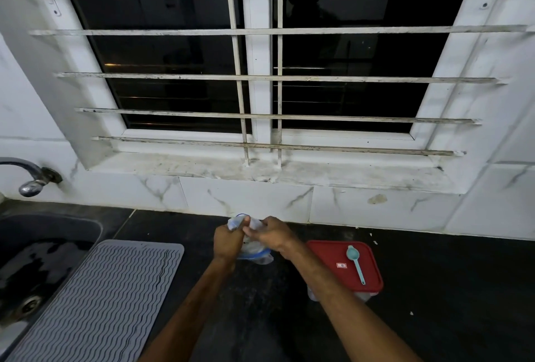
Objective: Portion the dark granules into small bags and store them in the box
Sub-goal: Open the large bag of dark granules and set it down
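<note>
Over the black counter [434,289], both hands meet on a crumpled clear plastic bag with a blue edge [254,253]. My left hand [228,241] grips its bunched top from the left, and my right hand [270,233] pinches the same top from the right. The bag's contents are hidden by my hands. To the right sits a clear box with a red lid [333,260], closed. A light blue measuring spoon [356,263] lies on that lid.
A grey ribbed drying mat [101,303] lies at the left, beside a dark sink [34,260] with a metal tap [31,179]. A white tiled wall and a barred window [260,72] stand behind the counter.
</note>
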`<action>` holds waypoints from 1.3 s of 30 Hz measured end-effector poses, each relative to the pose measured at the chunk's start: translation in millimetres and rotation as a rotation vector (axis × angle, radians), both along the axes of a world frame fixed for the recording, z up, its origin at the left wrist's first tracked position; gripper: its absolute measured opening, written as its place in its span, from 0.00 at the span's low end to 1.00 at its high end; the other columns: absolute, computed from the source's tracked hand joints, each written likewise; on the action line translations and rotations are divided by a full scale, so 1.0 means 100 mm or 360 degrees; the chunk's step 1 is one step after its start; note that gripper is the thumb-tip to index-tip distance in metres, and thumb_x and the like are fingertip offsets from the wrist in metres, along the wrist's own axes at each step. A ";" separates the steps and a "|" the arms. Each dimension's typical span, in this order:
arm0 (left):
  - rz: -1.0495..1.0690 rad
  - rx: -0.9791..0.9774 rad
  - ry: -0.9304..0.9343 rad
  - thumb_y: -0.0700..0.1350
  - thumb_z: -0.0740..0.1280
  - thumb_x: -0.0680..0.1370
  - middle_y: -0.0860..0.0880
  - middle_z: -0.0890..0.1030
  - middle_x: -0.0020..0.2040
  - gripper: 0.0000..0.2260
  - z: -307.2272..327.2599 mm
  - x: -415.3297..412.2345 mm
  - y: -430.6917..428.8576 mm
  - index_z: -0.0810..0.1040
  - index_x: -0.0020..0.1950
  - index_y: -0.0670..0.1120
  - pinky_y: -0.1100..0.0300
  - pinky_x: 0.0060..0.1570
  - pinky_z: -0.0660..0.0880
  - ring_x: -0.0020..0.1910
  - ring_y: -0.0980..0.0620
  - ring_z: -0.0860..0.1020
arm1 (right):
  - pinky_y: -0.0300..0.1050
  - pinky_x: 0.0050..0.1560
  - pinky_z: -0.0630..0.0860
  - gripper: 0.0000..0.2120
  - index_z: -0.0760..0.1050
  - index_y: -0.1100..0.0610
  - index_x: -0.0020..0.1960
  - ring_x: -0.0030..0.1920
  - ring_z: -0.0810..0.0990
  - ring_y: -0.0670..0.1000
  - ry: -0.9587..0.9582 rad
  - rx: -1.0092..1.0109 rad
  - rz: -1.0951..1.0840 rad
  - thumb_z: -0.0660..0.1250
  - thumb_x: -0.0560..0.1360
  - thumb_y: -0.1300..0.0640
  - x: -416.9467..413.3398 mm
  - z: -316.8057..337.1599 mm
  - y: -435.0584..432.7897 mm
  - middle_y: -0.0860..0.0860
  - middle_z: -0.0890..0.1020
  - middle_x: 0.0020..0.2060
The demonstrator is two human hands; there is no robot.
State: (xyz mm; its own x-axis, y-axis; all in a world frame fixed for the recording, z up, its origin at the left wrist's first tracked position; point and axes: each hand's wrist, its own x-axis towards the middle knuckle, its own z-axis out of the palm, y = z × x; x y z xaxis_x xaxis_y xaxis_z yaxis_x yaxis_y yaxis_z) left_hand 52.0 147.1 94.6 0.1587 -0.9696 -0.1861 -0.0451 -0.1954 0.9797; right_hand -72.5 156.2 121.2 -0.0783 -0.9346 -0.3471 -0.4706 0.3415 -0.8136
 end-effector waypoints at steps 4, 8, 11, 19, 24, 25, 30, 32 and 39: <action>0.0002 0.0196 0.0327 0.49 0.71 0.77 0.41 0.83 0.43 0.11 0.09 -0.04 0.00 0.80 0.46 0.41 0.49 0.52 0.80 0.45 0.42 0.82 | 0.41 0.34 0.69 0.08 0.77 0.58 0.41 0.40 0.78 0.54 0.0435 -0.0251 0.0085 0.67 0.76 0.56 -0.02 0.00 -0.02 0.55 0.81 0.39; -0.0082 0.0135 0.0250 0.54 0.71 0.75 0.38 0.84 0.47 0.19 0.08 0.03 0.01 0.81 0.49 0.38 0.50 0.48 0.82 0.46 0.43 0.83 | 0.45 0.44 0.75 0.09 0.78 0.62 0.45 0.43 0.79 0.54 -0.0328 0.0012 -0.0128 0.61 0.79 0.61 -0.06 -0.06 -0.07 0.59 0.82 0.45; -0.0303 -0.0033 -0.0384 0.58 0.72 0.73 0.44 0.79 0.57 0.27 0.06 0.10 0.08 0.72 0.61 0.41 0.67 0.32 0.77 0.47 0.51 0.80 | 0.44 0.44 0.74 0.12 0.76 0.59 0.41 0.40 0.77 0.52 -0.0600 0.0145 -0.0215 0.58 0.81 0.63 -0.12 -0.11 -0.07 0.56 0.80 0.40; -0.0847 -0.0588 -0.1649 0.58 0.68 0.76 0.46 0.78 0.60 0.21 0.12 0.01 0.02 0.76 0.62 0.44 0.53 0.56 0.74 0.59 0.46 0.77 | 0.47 0.45 0.72 0.10 0.77 0.57 0.39 0.43 0.78 0.54 -0.0230 -0.0033 -0.0031 0.60 0.76 0.56 -0.12 -0.04 -0.06 0.55 0.80 0.39; -0.0452 -0.0239 -0.1180 0.50 0.64 0.80 0.45 0.82 0.55 0.13 0.07 0.01 0.05 0.77 0.58 0.41 0.59 0.51 0.73 0.55 0.45 0.80 | 0.53 0.51 0.75 0.23 0.70 0.52 0.59 0.55 0.72 0.53 0.1012 -0.0740 0.0095 0.61 0.75 0.36 -0.20 -0.14 0.03 0.50 0.74 0.54; -0.0343 -0.0201 -0.1118 0.50 0.65 0.80 0.44 0.81 0.54 0.14 0.08 -0.01 0.09 0.76 0.58 0.41 0.59 0.50 0.72 0.55 0.45 0.80 | 0.53 0.49 0.75 0.25 0.71 0.52 0.59 0.54 0.72 0.53 0.1248 -0.0856 0.0031 0.61 0.74 0.34 -0.19 -0.15 0.07 0.51 0.74 0.53; -0.0159 -0.0082 -0.0846 0.50 0.64 0.80 0.42 0.81 0.53 0.15 -0.02 -0.11 0.14 0.77 0.55 0.38 0.54 0.49 0.75 0.52 0.44 0.79 | 0.51 0.50 0.73 0.18 0.69 0.60 0.60 0.56 0.75 0.58 0.1142 -0.0609 -0.0001 0.65 0.77 0.48 0.02 -0.10 0.22 0.57 0.76 0.56; -0.0180 0.0002 -0.0502 0.46 0.63 0.81 0.39 0.83 0.50 0.11 -0.05 -0.16 0.15 0.79 0.51 0.38 0.53 0.47 0.77 0.47 0.46 0.80 | 0.49 0.52 0.72 0.14 0.70 0.62 0.60 0.57 0.76 0.59 0.0984 -0.0496 -0.0016 0.63 0.77 0.56 0.05 -0.08 0.24 0.58 0.78 0.57; -0.0644 0.0604 0.0593 0.36 0.57 0.81 0.37 0.84 0.49 0.14 0.03 0.12 0.25 0.79 0.59 0.34 0.52 0.39 0.82 0.43 0.43 0.82 | 0.49 0.51 0.80 0.15 0.76 0.66 0.59 0.52 0.81 0.61 -0.0837 0.0193 -0.0770 0.55 0.80 0.62 -0.14 -0.22 -0.05 0.62 0.81 0.52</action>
